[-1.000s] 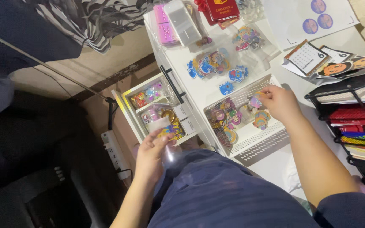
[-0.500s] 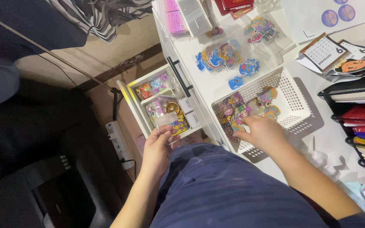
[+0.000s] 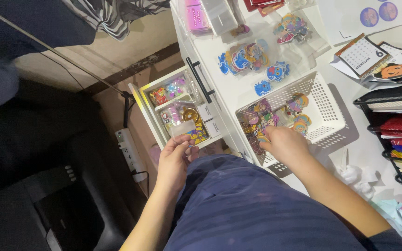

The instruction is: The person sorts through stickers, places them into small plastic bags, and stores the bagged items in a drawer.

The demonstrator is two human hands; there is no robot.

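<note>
Colourful die-cut stickers (image 3: 268,122) lie heaped in a white perforated plastic basket (image 3: 324,109) that sits on the white counter (image 3: 238,90), and the right hand (image 3: 284,144) reaches into the basket's near corner. Its fingers are curled down among the stickers; whether they pinch one cannot be told, since the fingertips are hidden by the back of the hand.

The left hand (image 3: 175,158) is at the front edge of a small open white drawer (image 3: 143,100) — its thumb and forefinger pressed together on a clear plastic packet (image 3: 184,128) that lies over the drawer's near compartment. Inside the drawer, divided sections hold more small bright stickers and packets (image 3: 170,90), one showing a round orange shape.

Beyond the basket, on the counter, lie loose blue and multicoloured character stickers (image 3: 247,58) spread in a cluster, with another small group (image 3: 291,25) farther back under clear wrapping. A pink block (image 3: 196,16) and a clear plastic box (image 3: 219,14) stand at the far end. To the right are a small desk calendar card (image 3: 363,56) and a black wire rack (image 3: 396,125) holding red and coloured flat items. A white power strip (image 3: 129,151) lies on the floor below the drawer. The person's dark blue clothing (image 3: 247,209) fills the lower middle of the view.
</note>
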